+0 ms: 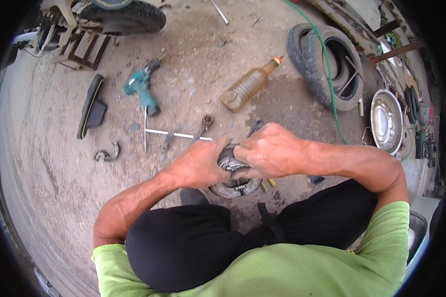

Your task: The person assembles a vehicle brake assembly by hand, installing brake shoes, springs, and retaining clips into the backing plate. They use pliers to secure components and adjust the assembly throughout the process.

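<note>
Between my knees I hold a round metal brake assembly (pixel 239 188), with curved silvery parts showing inside its rim. My left hand (pixel 195 163) grips its left side, fingers closed and thumb toward the middle. From the right, my right hand (pixel 267 151) is curled over its upper edge, the fingers pressed onto the inner parts. What lies under those fingertips is hidden. Just beyond my hands are a ring spanner (pixel 206 120), another spanner (pixel 168 139) and a T-handle wrench (pixel 171 133). A loose curved brake shoe (pixel 115 151) lies on the ground to the left.
A teal cordless drill (pixel 139 86) and a black padded piece (pixel 90 110) lie ahead left. A brownish plastic bottle (pixel 248 86) lies ahead. Tyres (pixel 312 64), a green hose (pixel 327 59) and a metal basin (pixel 385 121) are right. A wheel (pixel 129 19) stands far left.
</note>
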Available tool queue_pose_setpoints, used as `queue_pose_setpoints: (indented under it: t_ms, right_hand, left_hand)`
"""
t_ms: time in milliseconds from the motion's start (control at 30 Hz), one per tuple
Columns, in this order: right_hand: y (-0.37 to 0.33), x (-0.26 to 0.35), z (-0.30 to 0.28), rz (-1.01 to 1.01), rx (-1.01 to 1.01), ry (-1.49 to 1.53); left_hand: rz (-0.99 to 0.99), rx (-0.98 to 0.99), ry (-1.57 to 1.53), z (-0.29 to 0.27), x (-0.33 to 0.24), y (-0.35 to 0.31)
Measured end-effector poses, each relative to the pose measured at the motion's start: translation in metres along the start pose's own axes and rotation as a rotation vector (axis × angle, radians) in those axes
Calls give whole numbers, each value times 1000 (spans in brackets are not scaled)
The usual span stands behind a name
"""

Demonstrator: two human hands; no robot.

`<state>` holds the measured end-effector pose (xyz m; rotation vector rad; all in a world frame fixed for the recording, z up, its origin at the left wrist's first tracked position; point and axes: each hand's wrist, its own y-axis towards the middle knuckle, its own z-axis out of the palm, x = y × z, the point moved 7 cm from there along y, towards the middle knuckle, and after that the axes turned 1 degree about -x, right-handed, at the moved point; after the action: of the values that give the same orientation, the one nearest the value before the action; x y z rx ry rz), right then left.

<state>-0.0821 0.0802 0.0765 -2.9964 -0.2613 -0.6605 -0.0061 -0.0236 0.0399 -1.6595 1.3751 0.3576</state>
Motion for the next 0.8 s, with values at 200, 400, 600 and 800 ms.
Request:
queue_pose_setpoints:
  t_ms: [200, 400, 600, 800]
  right_hand:
    - [0, 9, -24, 10, -58, 17]
    - [-9, 11, -30, 23, -95, -19]
    - [-13, 12, -29, 53, -128, -64]
    - [-3, 5, -24, 57, -135, -68]
  left_hand:
    - [-19, -24, -17, -24, -23, -19]
    - [43, -75, -8, -20, -26, -22]
    - [-8, -34, -2, -18, -25, -17]
    - [-54, -46, 24, -20, -16, -13]
